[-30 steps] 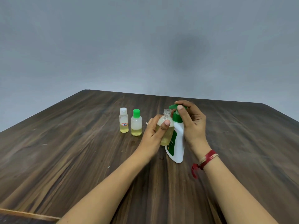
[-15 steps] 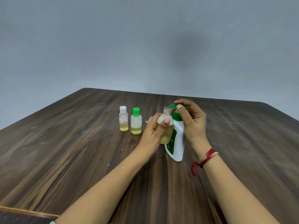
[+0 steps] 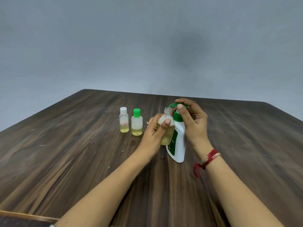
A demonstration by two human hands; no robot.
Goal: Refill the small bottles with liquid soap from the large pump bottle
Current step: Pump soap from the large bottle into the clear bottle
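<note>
Large pump bottle (image 3: 179,145): white body, green label, green pump head (image 3: 174,105). Upright on the wooden table (image 3: 78,154), a little right of centre.

Right hand (image 3: 192,122): curled over the pump head from the right, one fingertip on top of it. Red thread band (image 3: 210,158) on the wrist.

Uncapped small bottle (image 3: 168,135): clear, partly filled with yellowish liquid. Held above the tabletop, close against the left side of the pump bottle, open neck just beneath the spout.

Left hand (image 3: 154,135): grasping the uncapped bottle round its body, thumb across the near face, fingers behind.

White-capped small bottle (image 3: 124,122): upright, left of the hands, small red-bordered label, yellow liquid in the lower part.

Green-capped small bottle (image 3: 136,125): upright, just right of the white-capped one and apart from it, pale yellow liquid low in it.

Grey wall (image 3: 114,46): beyond the far table edge.
</note>
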